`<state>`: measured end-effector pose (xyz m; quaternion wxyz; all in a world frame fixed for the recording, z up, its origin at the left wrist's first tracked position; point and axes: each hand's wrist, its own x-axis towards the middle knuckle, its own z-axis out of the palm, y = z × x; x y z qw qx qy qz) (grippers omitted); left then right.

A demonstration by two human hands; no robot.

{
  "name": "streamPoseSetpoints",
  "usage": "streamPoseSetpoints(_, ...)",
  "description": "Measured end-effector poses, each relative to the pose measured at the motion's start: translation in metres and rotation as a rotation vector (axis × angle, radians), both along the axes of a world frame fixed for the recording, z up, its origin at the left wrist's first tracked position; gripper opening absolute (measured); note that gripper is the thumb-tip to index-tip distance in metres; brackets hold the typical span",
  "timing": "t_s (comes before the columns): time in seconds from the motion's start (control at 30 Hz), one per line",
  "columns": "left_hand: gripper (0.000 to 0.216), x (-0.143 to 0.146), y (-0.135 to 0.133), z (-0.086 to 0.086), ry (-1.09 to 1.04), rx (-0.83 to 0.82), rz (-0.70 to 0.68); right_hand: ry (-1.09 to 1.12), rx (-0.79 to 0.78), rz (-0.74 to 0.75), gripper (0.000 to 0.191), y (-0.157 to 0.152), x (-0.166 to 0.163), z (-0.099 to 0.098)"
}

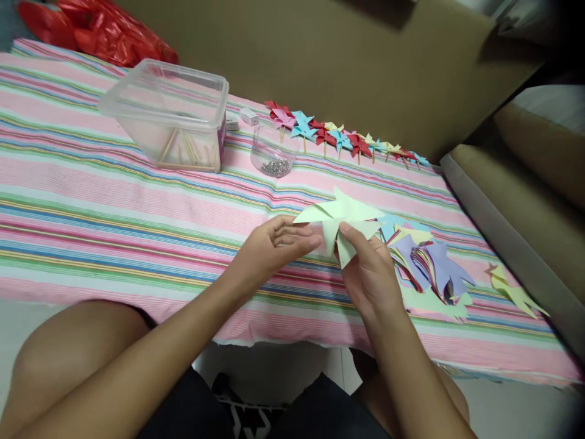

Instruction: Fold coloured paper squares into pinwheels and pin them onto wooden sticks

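A pale green paper pinwheel piece (346, 208), cut into pointed flaps, is held up over the striped cloth. My right hand (372, 268) pinches it near the middle, thumb on the near face and the other fingers mostly hidden behind. Close by its left flap is my left hand (281, 244), fingers loosely bent and thumb apart from them; whether a fingertip touches the flap I cannot tell. Beyond my right hand lies a pile of cut paper pieces (425, 262) in purple, yellow, blue and other colours.
A clear plastic box (183, 116) with thin sticks stands at the left, beside a clear round tub (274, 152) of small metal pieces. Finished pinwheels (342, 139) line the back edge. A yellow paper piece (512, 289) lies right; a red plastic bag (105, 33) sits back left.
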<state>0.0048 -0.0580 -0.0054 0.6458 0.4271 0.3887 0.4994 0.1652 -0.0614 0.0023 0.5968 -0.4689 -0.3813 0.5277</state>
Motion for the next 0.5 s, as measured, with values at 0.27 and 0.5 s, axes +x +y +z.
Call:
streamPoseSetpoints(0.27,0.024,0.021,-0.016,-0.008,-0.179,-0.009,0.192,0.022,-0.009,0.05,0.025,-0.015,-0.031,-0.008)
streamPoseSetpoints(0.5,0.026,0.019,-0.014,-0.008,-0.129,-0.046,0.22,0.028,-0.019,0.03,0.03,-0.017,-0.031,-0.018)
